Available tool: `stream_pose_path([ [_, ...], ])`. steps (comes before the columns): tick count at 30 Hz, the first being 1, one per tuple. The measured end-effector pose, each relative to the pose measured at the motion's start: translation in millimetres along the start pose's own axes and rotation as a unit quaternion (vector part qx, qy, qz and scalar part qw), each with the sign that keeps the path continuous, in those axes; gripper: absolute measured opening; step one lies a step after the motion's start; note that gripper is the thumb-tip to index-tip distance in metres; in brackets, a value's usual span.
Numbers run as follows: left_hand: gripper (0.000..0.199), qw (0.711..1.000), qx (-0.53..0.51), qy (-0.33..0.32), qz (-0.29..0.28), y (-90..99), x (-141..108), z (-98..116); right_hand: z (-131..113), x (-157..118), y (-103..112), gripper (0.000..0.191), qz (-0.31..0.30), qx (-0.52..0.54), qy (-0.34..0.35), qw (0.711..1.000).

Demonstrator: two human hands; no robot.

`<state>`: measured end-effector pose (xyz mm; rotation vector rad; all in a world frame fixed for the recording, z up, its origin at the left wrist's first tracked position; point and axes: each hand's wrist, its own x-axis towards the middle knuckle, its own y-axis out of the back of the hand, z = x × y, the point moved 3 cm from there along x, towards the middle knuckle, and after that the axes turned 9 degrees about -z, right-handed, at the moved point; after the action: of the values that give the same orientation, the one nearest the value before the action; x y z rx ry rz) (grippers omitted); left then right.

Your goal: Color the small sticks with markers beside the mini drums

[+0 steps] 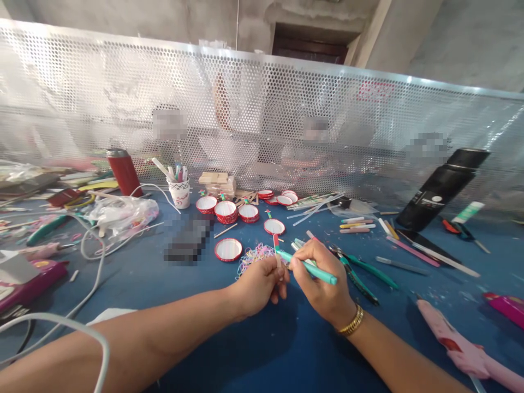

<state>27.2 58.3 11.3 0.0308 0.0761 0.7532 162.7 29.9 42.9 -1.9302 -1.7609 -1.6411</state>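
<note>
Your left hand (262, 284) was closed on a small wooden stick (279, 259), pinched between thumb and fingers; its red-and-green upper end stood clear above the grip, roughly upright. Your right hand (321, 275) was closed on a teal marker (317, 270) in a writing hold — the barrel slanted across the fingers, its narrow end at the green band of the stick, just above your left fingertips. Whether marker and stick touched could not be told. A gold bracelet (352, 321) encircled your right wrist.

Behind your left hand lay a heap of pastel elastic bands (256, 257), with a red-rimmed white dish (228, 249) just beside it, on the left. Green-handled pliers (360, 275) lay on the blue table (229, 349) to the right of your right hand — farther right, a pink glue gun (454, 338) and a tilted black bottle (440, 191).
</note>
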Motion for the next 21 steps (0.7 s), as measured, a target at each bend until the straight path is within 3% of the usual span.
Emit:
stream_pose_path([
  [21,0.024,1.0,0.002,0.009,0.002,1.1,-0.7,-0.3,0.7,1.4,3.4,0.011,0.011,-0.026,-0.019,0.999],
])
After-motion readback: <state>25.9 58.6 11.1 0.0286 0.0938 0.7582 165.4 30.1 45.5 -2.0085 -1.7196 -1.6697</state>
